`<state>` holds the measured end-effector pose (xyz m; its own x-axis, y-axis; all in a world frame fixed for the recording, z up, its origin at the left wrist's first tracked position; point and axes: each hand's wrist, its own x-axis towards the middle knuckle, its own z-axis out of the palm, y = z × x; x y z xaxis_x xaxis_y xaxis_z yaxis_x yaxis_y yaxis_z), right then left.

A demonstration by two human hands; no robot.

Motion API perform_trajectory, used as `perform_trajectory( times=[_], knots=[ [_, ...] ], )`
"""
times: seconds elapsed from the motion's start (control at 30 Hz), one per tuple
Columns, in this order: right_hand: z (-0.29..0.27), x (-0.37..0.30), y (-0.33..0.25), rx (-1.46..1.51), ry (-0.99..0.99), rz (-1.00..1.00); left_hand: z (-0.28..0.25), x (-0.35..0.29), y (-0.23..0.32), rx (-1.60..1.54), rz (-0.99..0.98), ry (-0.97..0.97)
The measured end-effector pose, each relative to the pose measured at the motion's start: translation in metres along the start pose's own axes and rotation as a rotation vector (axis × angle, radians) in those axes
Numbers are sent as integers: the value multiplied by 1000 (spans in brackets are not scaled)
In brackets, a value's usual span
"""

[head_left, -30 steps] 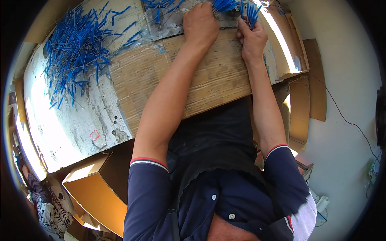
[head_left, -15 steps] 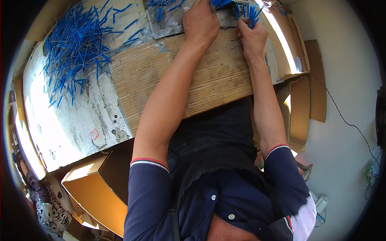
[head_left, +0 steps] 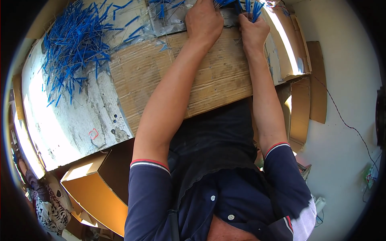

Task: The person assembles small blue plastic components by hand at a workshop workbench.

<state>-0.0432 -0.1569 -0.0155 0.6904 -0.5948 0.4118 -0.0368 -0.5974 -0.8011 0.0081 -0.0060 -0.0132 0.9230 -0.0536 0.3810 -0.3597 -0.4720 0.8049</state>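
Note:
My right hand (head_left: 255,35) is closed round a bunch of small blue wire brushes (head_left: 254,12), whose bristled heads stick up past the thumb and whose thin stems run down into the fist. Just left of it, at the top edge of the view, my left hand (head_left: 204,25) is curled, back upward, with more blue bristles (head_left: 223,2) showing at its fingers. Its fingertips are partly cut off by the frame. A big tangled heap of the same blue brushes (head_left: 74,44) lies on the far left of the table, with several loose ones (head_left: 132,34) between heap and hands.
A flat brown cardboard sheet (head_left: 148,76) covers the table's near middle. The worn white tabletop (head_left: 72,124) extends left of it. An open cardboard box (head_left: 94,180) stands below the left edge, and more cardboard (head_left: 299,108) is at the right, beside a wall with a dark cable (head_left: 341,114).
Both hands have shifted slightly up and to the right, the right hand's bunch moving with it. The heap on the left looks the same.

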Motion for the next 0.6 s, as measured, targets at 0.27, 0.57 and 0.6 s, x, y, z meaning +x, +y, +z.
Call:
perform_trajectory(
  times=[0.27,0.57,0.6],
  knots=[
    [0,-3,-3,-14,41,-38,-22,-3,24,-163,10,66],
    [-3,-12,-13,403,2,170,6,-1,-9,-26,185,23],
    [-6,-15,-13,436,7,190,2,0,-4,-25,189,23]
  ],
)
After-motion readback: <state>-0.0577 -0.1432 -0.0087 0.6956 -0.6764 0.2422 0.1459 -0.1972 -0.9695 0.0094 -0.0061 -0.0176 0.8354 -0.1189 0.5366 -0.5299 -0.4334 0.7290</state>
